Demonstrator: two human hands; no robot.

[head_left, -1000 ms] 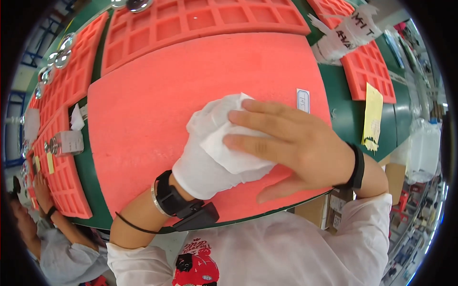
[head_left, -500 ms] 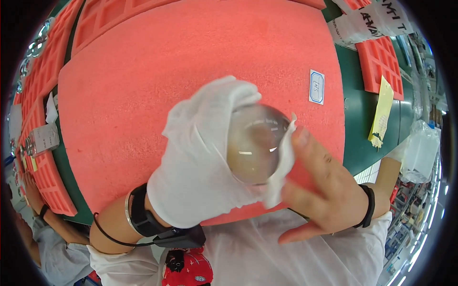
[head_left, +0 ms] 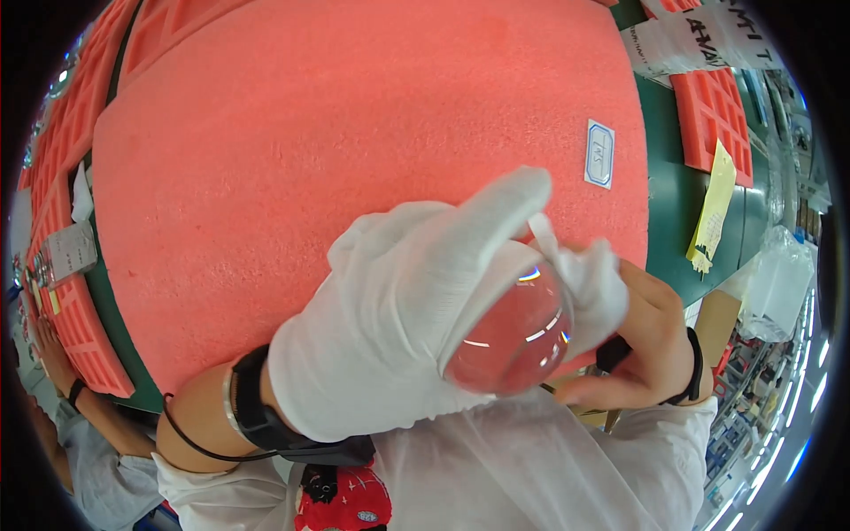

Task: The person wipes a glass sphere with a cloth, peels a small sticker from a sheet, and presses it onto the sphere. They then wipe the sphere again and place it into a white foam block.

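A clear, round, domed glass lens (head_left: 515, 341) is cradled in my left hand (head_left: 390, 305), which wears a white glove. My left thumb or finger sticks out beyond the lens's far edge. Crumpled white wiping cloth (head_left: 598, 288) lies over the right rim of the glass, gripped by my bare right hand (head_left: 657, 341). Some right fingers are hidden behind the cloth. Both hands are raised above the near right part of a pink foam sheet (head_left: 266, 159).
A small blue-bordered label (head_left: 599, 154) lies on the foam. Pink compartment trays (head_left: 715, 124) stand on the green table (head_left: 668, 177) at both sides. A yellow paper strip (head_left: 715, 203) and a plastic-wrapped block (head_left: 775, 288) are at right. Another person's hand (head_left: 55, 358) rests far left.
My left hand has turned and moved right and nearer with the lens, now showing its clear dome. The right hand and cloth have shifted to the lens's upper right side.
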